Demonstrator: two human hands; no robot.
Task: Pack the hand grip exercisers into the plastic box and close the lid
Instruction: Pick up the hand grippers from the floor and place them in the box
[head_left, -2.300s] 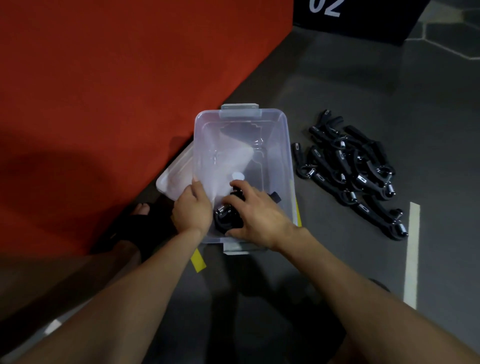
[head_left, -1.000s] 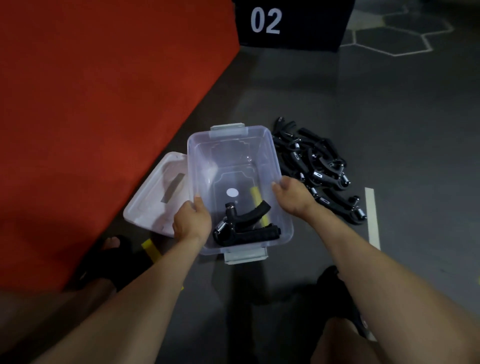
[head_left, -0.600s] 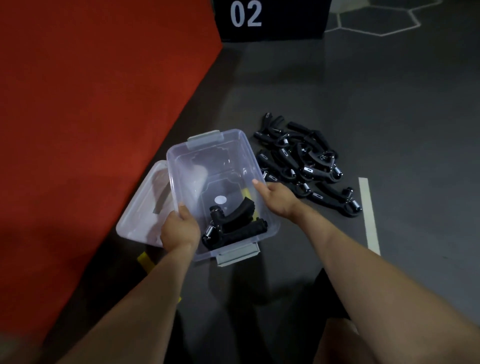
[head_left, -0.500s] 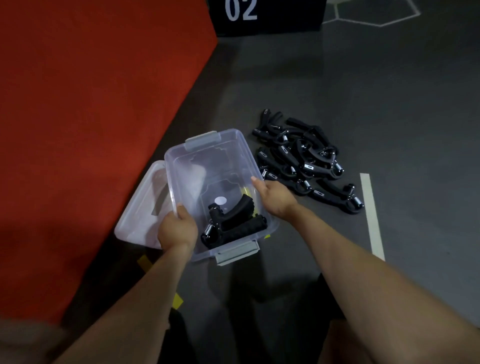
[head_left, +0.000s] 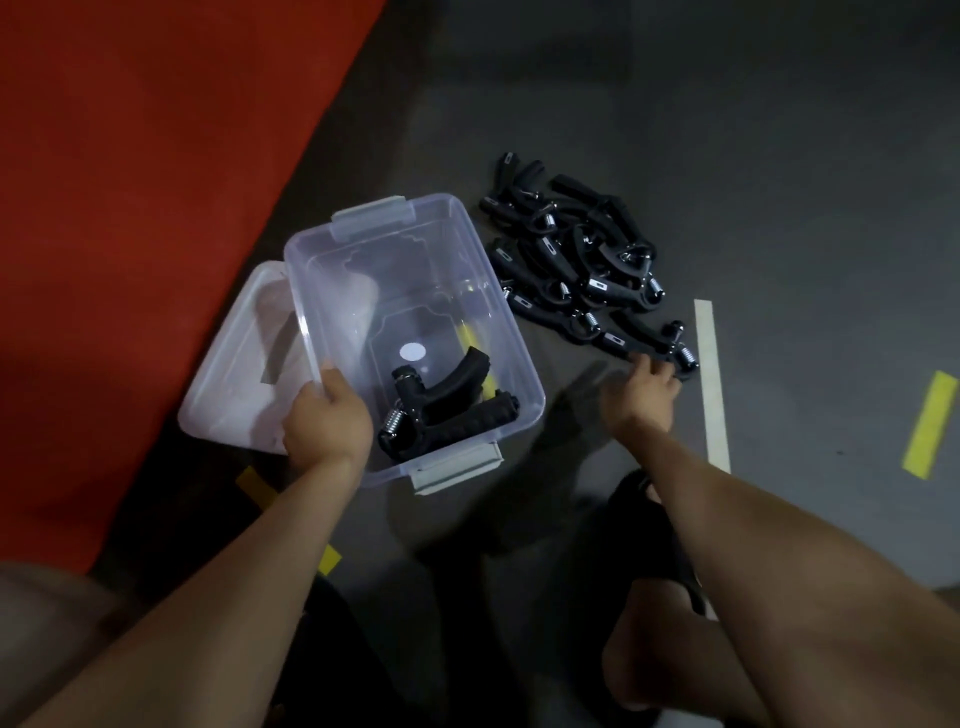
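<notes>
The left hand (head_left: 326, 422) grips the near-left rim of the clear plastic box (head_left: 498, 332), which holds one hand grip exerciser (head_left: 447, 405). The right hand (head_left: 641, 397) reaches the near end of the exerciser pile (head_left: 576, 270) on the floor; its grasp is blurred, so I cannot tell. The lid (head_left: 244, 364) lies left of the box.

No text can be read. The hand grip exercisers (head_left: 582, 265) piled on the floor carry small white labels, possibly with print, but the marks are too small to make out.
</notes>
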